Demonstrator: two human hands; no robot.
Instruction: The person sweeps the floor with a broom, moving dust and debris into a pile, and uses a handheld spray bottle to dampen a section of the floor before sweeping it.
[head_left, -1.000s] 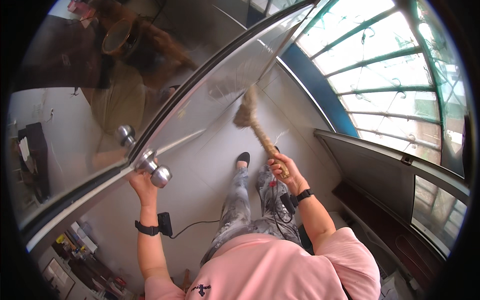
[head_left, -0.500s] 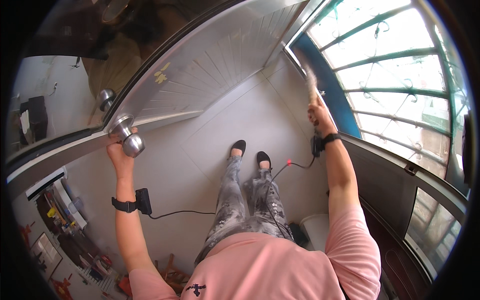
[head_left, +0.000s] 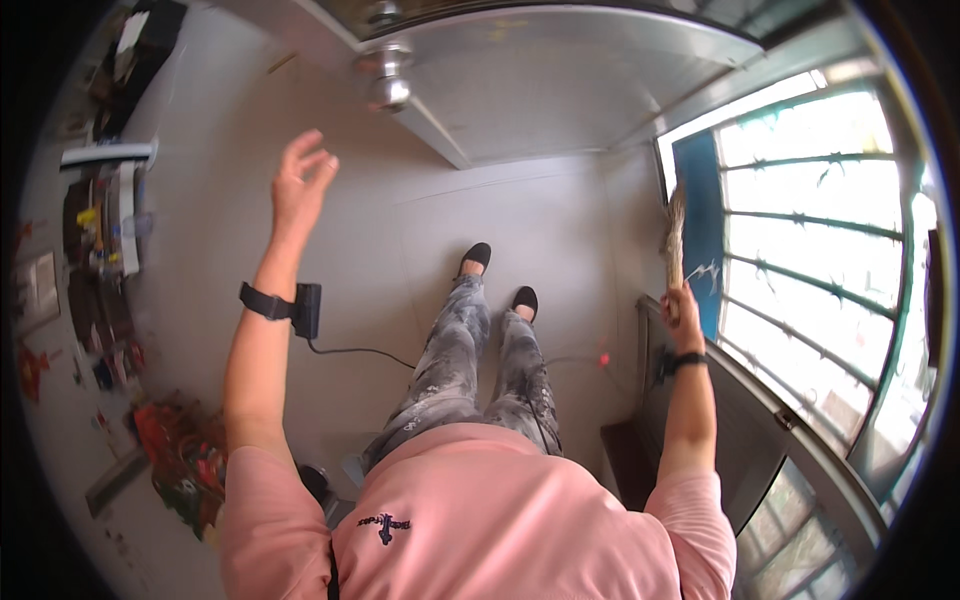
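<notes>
My left hand (head_left: 303,190) is raised over the floor with its fingers apart and nothing in it. Beyond it, up and to the right, is the round metal knob (head_left: 389,92) on the edge of the grey door (head_left: 560,85); hand and knob are apart. On the other side, my right hand (head_left: 683,315) is closed round the lower end of a pale brown brush-like stick (head_left: 676,235). The stick points away from me, close to the blue panel (head_left: 698,200) beside the barred window. Its upper part looks rough or frayed; its exact kind is unclear.
The window (head_left: 810,240) with green metal bars lies along the right, its sill rail (head_left: 785,420) below. Shelves with small items (head_left: 98,225) line the left. A cable (head_left: 365,351) runs from my left wrist device toward my legs. Both feet stand on pale tiles.
My left hand has let go of the door knob, and the knob is now farther from me. My right hand still holds the stick. My view has shifted, showing more of the left.
</notes>
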